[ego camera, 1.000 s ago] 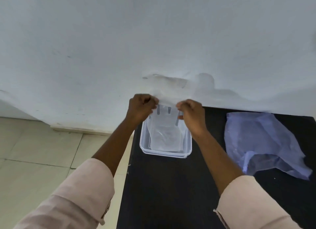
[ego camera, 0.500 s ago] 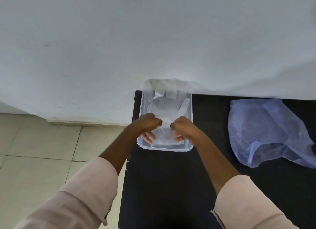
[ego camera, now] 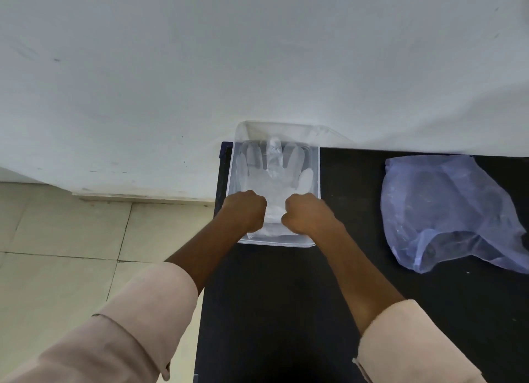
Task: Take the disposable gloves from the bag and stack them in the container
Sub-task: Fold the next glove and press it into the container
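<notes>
A clear plastic container [ego camera: 315, 165] stands at the back left corner of the black table [ego camera: 286, 311], against the wall. A translucent disposable glove [ego camera: 274, 179] lies flat inside it, fingers pointing toward the wall. My left hand [ego camera: 245, 211] and my right hand [ego camera: 306, 212] are fisted at the glove's cuff end, near the container's front edge, each pinching the cuff. The bluish plastic bag [ego camera: 446, 211] lies crumpled on the table to the right, its mouth facing me.
A white wall [ego camera: 257, 53] rises right behind the table. The table's left edge drops to a tiled floor [ego camera: 71, 253].
My hands lowered the glove from in front of the wall into the container and spread it flat. They now rest at its cuff.
</notes>
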Demonstrator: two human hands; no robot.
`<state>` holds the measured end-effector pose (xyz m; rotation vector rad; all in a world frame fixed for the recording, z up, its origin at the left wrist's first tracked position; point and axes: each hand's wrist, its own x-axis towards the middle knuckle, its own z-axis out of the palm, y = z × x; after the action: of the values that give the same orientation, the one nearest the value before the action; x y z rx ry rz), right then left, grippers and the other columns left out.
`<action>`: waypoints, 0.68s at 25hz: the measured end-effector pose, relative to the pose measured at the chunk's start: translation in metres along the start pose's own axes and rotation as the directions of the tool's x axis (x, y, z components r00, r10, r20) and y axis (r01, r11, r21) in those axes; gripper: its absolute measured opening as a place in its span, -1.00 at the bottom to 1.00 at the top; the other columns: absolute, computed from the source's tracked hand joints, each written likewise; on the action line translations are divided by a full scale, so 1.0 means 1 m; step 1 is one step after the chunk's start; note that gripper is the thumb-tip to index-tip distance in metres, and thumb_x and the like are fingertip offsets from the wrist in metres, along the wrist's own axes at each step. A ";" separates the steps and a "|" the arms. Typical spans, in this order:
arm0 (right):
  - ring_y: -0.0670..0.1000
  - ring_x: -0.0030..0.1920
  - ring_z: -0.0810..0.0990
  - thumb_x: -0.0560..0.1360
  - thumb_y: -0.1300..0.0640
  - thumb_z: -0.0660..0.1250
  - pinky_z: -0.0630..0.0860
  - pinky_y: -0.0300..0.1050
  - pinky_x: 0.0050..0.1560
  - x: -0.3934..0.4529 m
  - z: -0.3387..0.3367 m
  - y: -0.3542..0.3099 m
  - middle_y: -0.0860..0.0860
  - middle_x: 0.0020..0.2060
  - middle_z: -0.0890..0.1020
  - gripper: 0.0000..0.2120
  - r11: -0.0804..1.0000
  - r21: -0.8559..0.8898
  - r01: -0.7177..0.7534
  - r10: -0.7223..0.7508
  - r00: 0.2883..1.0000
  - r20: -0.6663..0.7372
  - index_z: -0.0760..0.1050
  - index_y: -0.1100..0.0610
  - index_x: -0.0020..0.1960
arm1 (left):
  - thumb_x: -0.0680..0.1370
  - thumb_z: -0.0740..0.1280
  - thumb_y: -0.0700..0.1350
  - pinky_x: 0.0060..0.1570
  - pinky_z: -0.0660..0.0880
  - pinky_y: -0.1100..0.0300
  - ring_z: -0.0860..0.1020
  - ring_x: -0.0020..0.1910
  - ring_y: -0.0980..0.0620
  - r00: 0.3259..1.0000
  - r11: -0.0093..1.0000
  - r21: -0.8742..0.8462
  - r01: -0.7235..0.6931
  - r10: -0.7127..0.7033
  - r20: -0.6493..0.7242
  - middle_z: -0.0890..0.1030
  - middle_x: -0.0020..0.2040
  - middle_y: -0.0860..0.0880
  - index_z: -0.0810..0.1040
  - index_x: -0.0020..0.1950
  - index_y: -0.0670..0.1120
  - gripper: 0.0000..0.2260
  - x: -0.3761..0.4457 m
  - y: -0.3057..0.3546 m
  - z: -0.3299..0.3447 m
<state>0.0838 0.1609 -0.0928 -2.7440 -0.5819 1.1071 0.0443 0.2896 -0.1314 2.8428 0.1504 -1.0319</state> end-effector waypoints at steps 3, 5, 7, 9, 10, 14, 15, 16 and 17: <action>0.02 -0.34 0.45 0.50 0.19 0.23 0.42 -0.11 -0.23 -0.010 -0.019 0.006 0.02 -0.36 0.39 -0.84 0.998 -0.056 -0.031 0.017 0.972 -0.233 0.35 0.15 -0.25 | 0.53 0.36 -0.23 0.08 0.58 0.00 0.63 -0.02 -0.13 0.994 0.996 0.087 -0.026 0.036 -0.105 0.61 0.05 -0.16 0.58 0.19 -0.18 -0.77 -0.002 -0.006 -0.004; -0.02 -0.40 0.44 0.49 0.22 0.24 0.43 -0.12 -0.26 -0.005 -0.026 0.008 0.05 -0.31 0.50 -0.89 1.000 -0.015 -0.007 0.002 0.946 -0.323 0.46 0.19 -0.21 | 0.52 0.37 -0.25 0.07 0.59 -0.01 0.64 -0.04 -0.14 0.989 0.993 0.110 -0.049 0.064 -0.133 0.61 0.02 -0.17 0.59 0.15 -0.20 -0.79 -0.002 -0.007 -0.007; 0.03 -0.28 0.57 0.50 0.25 0.24 0.52 -0.13 -0.16 0.009 -0.020 0.006 0.11 -0.17 0.63 -0.86 0.996 0.026 0.082 -0.069 0.940 -0.333 0.58 0.22 -0.08 | 0.52 0.37 -0.26 0.07 0.59 0.00 0.64 -0.06 -0.13 0.988 0.995 0.077 -0.069 0.079 -0.136 0.63 0.00 -0.17 0.60 0.15 -0.22 -0.80 -0.001 -0.008 -0.009; 0.11 -0.03 0.63 0.52 0.29 0.24 0.52 -0.12 0.04 0.026 -0.004 0.003 0.15 0.02 0.65 -0.79 0.982 0.107 0.156 -0.128 0.964 -0.235 0.57 0.23 0.11 | 0.52 0.37 -0.26 0.09 0.58 0.04 0.64 -0.05 -0.12 0.989 0.997 0.011 -0.075 0.076 -0.124 0.64 0.01 -0.18 0.59 0.16 -0.24 -0.79 -0.002 -0.011 -0.012; 0.13 0.05 0.60 0.53 0.30 0.25 0.50 -0.11 0.09 0.033 0.004 0.002 0.17 0.10 0.63 -0.75 0.978 0.122 0.169 -0.148 0.976 -0.161 0.53 0.24 0.18 | 0.52 0.38 -0.26 0.10 0.57 0.07 0.64 -0.03 -0.12 0.990 0.996 -0.031 -0.079 0.075 -0.122 0.64 0.03 -0.19 0.58 0.16 -0.24 -0.78 -0.002 -0.013 -0.014; 0.09 -0.08 0.52 0.46 0.24 0.36 0.50 -0.07 -0.03 0.053 0.028 0.001 0.16 0.02 0.57 -0.65 0.989 0.032 0.147 -0.147 0.989 0.015 0.40 0.24 0.22 | 0.49 0.39 -0.29 0.11 0.56 0.08 0.64 -0.03 -0.13 0.986 0.978 -0.174 -0.113 0.088 -0.143 0.66 0.02 -0.19 0.62 0.07 -0.24 -0.84 0.001 -0.021 -0.022; 0.08 -0.12 0.51 0.43 0.24 0.40 0.51 -0.06 -0.06 0.055 0.030 0.001 0.12 -0.05 0.54 -0.61 0.991 0.012 0.132 -0.132 0.991 -0.005 0.39 0.22 0.21 | 0.48 0.39 -0.31 0.10 0.56 0.07 0.63 -0.03 -0.13 0.983 0.972 -0.202 -0.119 0.087 -0.160 0.65 0.02 -0.18 0.61 0.05 -0.23 -0.84 0.003 -0.023 -0.023; 0.08 -0.13 0.52 0.40 0.25 0.42 0.53 -0.06 -0.07 0.055 0.031 0.001 0.10 -0.09 0.50 -0.59 0.992 0.003 0.125 -0.125 0.991 -0.038 0.38 0.20 0.20 | 0.46 0.40 -0.33 0.08 0.57 0.07 0.63 -0.03 -0.13 0.980 0.965 -0.233 -0.124 0.081 -0.183 0.64 0.02 -0.17 0.60 0.04 -0.21 -0.82 0.004 -0.025 -0.023; 0.08 -0.13 0.53 0.39 0.27 0.43 0.55 -0.05 -0.05 0.055 0.030 0.000 0.09 -0.10 0.50 -0.59 0.992 0.009 0.124 -0.123 0.990 -0.066 0.40 0.19 0.19 | 0.44 0.40 -0.35 0.06 0.58 0.06 0.62 -0.02 -0.13 0.976 0.954 -0.270 -0.127 0.072 -0.207 0.63 0.03 -0.16 0.59 0.05 -0.18 -0.79 0.007 -0.027 -0.024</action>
<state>0.0995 0.1817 -0.1502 -2.6802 -0.7222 0.9857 0.0611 0.3195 -0.1195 2.6528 0.1545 -0.6507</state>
